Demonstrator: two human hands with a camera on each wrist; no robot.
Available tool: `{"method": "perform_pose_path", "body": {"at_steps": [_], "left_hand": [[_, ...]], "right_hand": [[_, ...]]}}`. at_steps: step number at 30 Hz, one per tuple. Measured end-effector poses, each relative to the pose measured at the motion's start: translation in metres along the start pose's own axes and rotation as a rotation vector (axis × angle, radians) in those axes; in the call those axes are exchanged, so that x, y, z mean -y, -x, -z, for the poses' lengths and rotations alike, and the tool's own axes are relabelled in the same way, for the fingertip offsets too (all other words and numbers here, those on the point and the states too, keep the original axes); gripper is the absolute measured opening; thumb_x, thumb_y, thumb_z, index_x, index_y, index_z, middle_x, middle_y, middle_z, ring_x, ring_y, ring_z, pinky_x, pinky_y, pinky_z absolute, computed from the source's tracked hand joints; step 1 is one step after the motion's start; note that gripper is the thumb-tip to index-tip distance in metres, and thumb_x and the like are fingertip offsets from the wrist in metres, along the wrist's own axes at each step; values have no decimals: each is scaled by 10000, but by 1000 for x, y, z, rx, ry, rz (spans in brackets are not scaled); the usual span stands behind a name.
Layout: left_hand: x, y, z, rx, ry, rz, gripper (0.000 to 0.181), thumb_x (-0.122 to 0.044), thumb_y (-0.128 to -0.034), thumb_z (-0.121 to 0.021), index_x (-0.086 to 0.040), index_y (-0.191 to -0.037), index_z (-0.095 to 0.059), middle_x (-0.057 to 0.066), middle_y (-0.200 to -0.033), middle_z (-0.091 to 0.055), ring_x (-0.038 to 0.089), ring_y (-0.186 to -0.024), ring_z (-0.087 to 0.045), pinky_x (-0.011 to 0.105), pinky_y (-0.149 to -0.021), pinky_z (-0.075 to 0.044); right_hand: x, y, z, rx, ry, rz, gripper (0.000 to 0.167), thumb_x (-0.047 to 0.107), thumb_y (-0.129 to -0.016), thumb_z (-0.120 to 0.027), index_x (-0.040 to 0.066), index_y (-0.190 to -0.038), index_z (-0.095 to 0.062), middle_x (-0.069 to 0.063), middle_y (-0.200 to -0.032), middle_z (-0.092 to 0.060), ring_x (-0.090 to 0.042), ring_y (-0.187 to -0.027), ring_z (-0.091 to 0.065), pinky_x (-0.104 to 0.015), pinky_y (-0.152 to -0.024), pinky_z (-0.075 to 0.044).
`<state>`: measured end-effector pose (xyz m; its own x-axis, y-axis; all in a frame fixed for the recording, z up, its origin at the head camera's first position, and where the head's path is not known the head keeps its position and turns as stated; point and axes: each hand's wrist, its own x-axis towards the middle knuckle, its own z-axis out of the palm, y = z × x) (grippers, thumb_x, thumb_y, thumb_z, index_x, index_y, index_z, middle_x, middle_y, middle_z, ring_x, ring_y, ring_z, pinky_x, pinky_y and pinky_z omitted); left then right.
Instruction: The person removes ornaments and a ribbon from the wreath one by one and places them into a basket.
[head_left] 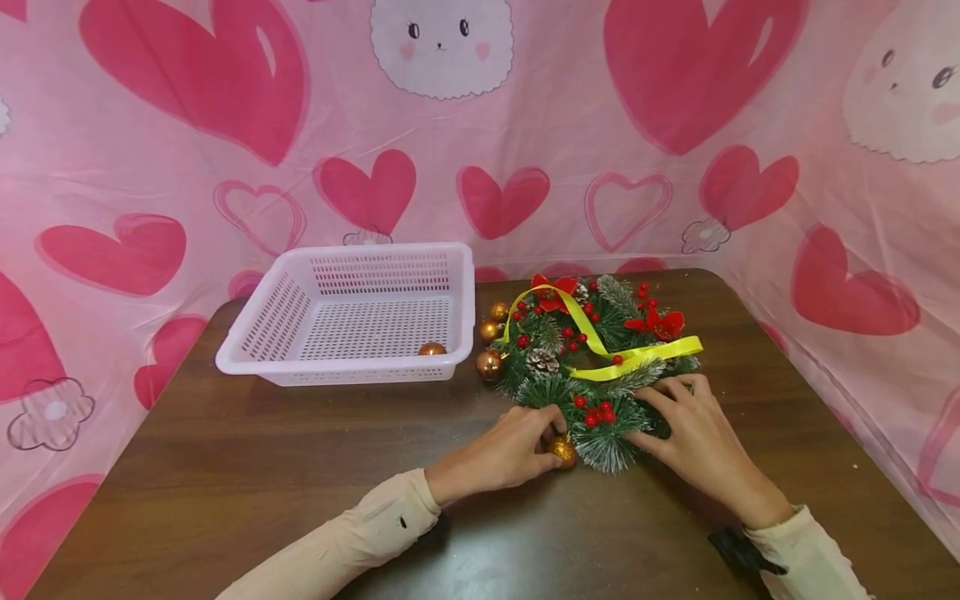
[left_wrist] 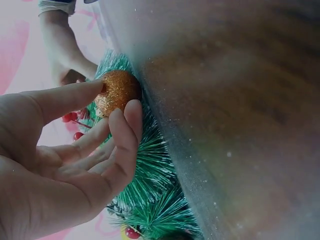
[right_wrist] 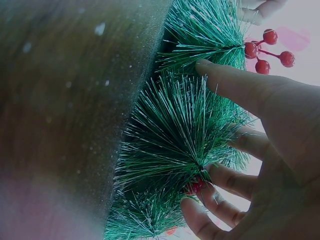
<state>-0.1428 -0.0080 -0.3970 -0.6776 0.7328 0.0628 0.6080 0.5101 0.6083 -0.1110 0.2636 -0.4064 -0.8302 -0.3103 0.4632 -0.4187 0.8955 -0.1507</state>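
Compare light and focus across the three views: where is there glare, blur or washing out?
Head: pale glare on the near part of the table; left wrist: table hazy and blurred, ball clearer, backdrop washed out; right wrist: table blurred, wreath sharper.

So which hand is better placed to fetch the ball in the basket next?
Left, I'd say. The left hand is nearer the basket and its ball, though it must first let go of the glittery ball it pinches. The right hand is farther off, holding the wreath.
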Motion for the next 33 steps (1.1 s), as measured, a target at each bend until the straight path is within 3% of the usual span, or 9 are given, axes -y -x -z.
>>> {"method": "perform_pose_path", "body": {"at_steps": [6,14,23,28,33], "left_hand": [[-2,1,5,-15,18,11,286,-179,-858,-796,-93,-1088,-649,-14,-909,-712,45,-785,-642,150,-678,-483],[-4,2,15,-39,83,-21,241,-106,-856,-789,-58,-1043,-645,2,-898,-695,9,-780,-622,122,-682,-501],[-3,4,23,-81,49,-44,249,-175,-884,-767,-117,-1088,-636,0,-954,-708,18,-748,-617,148,-647,-486],[-3,4,27,-90,89,-88,297,-170,-939,-702,-149,-1194,-553,56,-1056,-718,49,-811,-649,182,-693,-514],[-5,4,30,-77,134,-145,236,-148,-976,-643,-148,-1208,-599,1,-1129,-693,59,-899,-645,208,-788,-532]], "right_hand": [[-1,0,-1,-13,-2,10,545,322,-622,-936,62,-1056,-733,-137,-979,-624,-372,-982,-442,-536,-721,-437],[-1,1,-2,-36,0,29,545,321,-615,-937,62,-1049,-733,-130,-969,-625,-371,-975,-448,-526,-723,-434],[-1,0,-2,-28,3,28,555,317,-610,-939,52,-1051,-731,-140,-974,-630,-370,-970,-451,-526,-719,-444],[-1,-1,-2,-32,14,31,548,326,-614,-937,57,-1046,-734,-140,-973,-634,-378,-967,-461,-532,-715,-451],[-1,0,-2,-35,19,32,549,332,-612,-938,61,-1043,-736,-142,-976,-639,-383,-964,-466,-542,-719,-447]]}}
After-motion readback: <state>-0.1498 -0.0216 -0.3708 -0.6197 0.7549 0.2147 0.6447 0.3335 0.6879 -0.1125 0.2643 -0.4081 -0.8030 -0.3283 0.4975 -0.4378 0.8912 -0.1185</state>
